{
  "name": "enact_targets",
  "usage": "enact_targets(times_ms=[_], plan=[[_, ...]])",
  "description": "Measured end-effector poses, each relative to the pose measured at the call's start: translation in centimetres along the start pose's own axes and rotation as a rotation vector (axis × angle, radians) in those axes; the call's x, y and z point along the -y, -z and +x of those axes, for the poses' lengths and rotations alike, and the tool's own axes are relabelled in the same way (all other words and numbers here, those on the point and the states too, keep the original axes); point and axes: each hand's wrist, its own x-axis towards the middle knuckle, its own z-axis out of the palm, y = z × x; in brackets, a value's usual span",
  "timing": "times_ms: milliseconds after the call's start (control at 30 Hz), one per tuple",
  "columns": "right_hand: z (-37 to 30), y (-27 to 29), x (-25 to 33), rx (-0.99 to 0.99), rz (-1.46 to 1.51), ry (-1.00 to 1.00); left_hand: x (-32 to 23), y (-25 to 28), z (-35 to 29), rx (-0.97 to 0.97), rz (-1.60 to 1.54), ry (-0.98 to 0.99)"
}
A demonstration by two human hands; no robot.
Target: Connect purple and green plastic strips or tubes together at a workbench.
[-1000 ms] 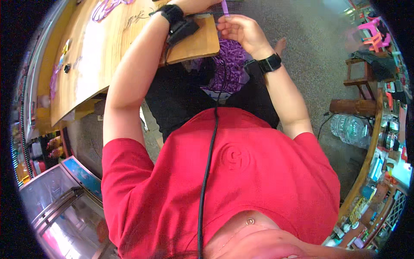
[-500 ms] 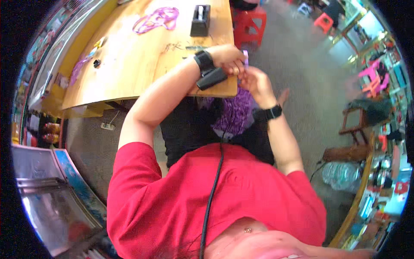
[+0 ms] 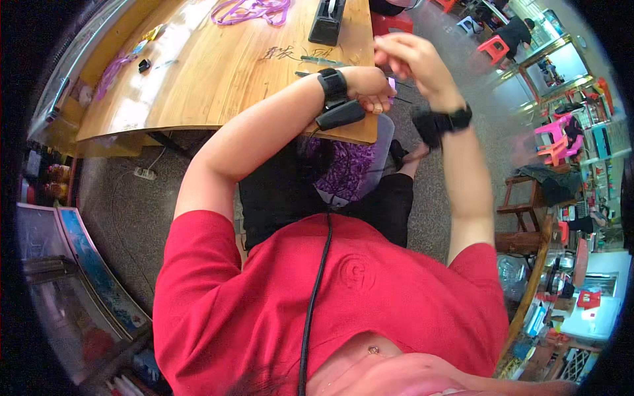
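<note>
My left hand (image 3: 371, 87) is closed at the table's right corner, wrist bent over the edge. A small light purple piece (image 3: 392, 87) sticks out from its fingers; its exact kind I cannot make out. My right hand (image 3: 422, 63) is raised to the right of it, apart from it and slightly blurred. Its fingers are bent toward the left and drawn together; whatever they may hold is too small to tell. Below the hands, between my knees, a pale plastic tub (image 3: 384, 135) holds a heap of purple pieces (image 3: 347, 165), partly hidden by the table corner.
On the wooden table (image 3: 218, 86) lie purple straps (image 3: 251, 12), a black tape dispenser (image 3: 327, 23), a pen-like green item (image 3: 322, 60) and a small black object (image 3: 144, 65). A black cable (image 3: 316, 277) runs down my front. Stools (image 3: 494, 49) and a wooden chair (image 3: 522, 198) stand right.
My right hand has moved up and right, away from my left hand. The left hand keeps its hold at the table corner. The view has shifted, so more of the tub shows.
</note>
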Motion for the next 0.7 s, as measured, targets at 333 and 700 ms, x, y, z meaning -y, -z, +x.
enact_targets(times_ms=[333,700], plan=[[14.2,-2.6,-3.6,-0.095,-0.201,-0.285,0.9,-0.8,1.4,0.053,-0.126,0.049],[15.8,-1.9,-4.4,-0.052,0.209,-0.374,0.9,-0.8,1.3,0.037,-0.156,-0.003]])
